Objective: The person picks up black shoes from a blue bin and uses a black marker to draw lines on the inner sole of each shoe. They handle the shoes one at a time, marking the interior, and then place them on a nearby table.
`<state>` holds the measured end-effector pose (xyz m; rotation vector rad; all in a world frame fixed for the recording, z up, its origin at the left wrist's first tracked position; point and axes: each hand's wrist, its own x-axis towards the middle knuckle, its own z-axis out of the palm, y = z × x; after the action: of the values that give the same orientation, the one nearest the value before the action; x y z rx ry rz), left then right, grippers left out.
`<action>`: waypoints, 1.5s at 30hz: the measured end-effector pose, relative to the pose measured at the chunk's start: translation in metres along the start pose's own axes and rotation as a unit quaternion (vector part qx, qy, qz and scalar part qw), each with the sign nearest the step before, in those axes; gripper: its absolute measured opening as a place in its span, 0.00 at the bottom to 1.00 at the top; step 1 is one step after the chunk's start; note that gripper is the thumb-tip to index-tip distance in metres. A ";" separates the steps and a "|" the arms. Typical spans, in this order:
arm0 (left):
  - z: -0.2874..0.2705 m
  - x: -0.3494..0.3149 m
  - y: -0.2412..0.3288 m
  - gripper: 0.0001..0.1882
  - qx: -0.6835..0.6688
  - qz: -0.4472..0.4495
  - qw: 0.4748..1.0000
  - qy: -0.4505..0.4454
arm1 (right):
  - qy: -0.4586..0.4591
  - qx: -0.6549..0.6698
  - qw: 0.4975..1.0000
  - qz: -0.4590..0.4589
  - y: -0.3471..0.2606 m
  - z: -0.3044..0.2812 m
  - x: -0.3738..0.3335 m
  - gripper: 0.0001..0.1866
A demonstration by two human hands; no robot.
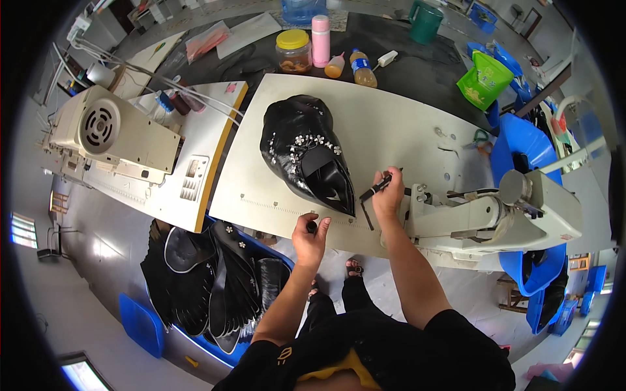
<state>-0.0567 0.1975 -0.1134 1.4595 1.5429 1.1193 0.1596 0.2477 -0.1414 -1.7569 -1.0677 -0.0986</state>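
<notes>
My right hand (pixel 389 192) is closed around a black pen-like tool (pixel 375 188), tilted over the white table. Below its lower end is a thin black strip (pixel 367 215); whether it touches the tool I cannot tell. At the table's front edge my left hand (pixel 309 240) is closed on a small black piece (pixel 312 227), mostly hidden by the fingers. Left of my right hand, a stack of glossy black shoe uppers (pixel 293 124) with white flower trims lies on the table. Neither hand touches it.
A sewing machine (pixel 486 218) stands at the right, another machine (pixel 111 133) at the left. Scissors (pixel 481 138) lie near the right edge. Behind are a yellow-lidded jar (pixel 293 40), pink flask (pixel 320 42) and bottle (pixel 362 68). A blue bin (pixel 277 254) holds more black pieces.
</notes>
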 end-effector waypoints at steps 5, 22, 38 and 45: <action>-0.029 0.024 -0.024 0.23 0.136 0.001 0.990 0.044 | 0.024 -0.190 0.975 0.112 -0.009 0.031 0.019 0.17; -0.029 0.060 -0.018 0.15 0.091 0.172 0.970 0.146 | -0.214 0.319 0.911 0.151 -0.064 0.017 0.008 0.22; 0.056 0.078 0.069 0.18 0.031 0.005 0.999 0.034 | -0.240 0.330 0.902 0.140 -0.074 0.037 0.021 0.17; 0.057 0.074 0.077 0.16 -0.091 -0.134 0.987 0.003 | -0.238 0.362 0.879 0.197 -0.079 0.022 0.013 0.15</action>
<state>0.0169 0.2763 -0.0583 1.0933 1.5433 1.0720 0.1040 0.2789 -0.0883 -1.2733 -0.8826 0.9201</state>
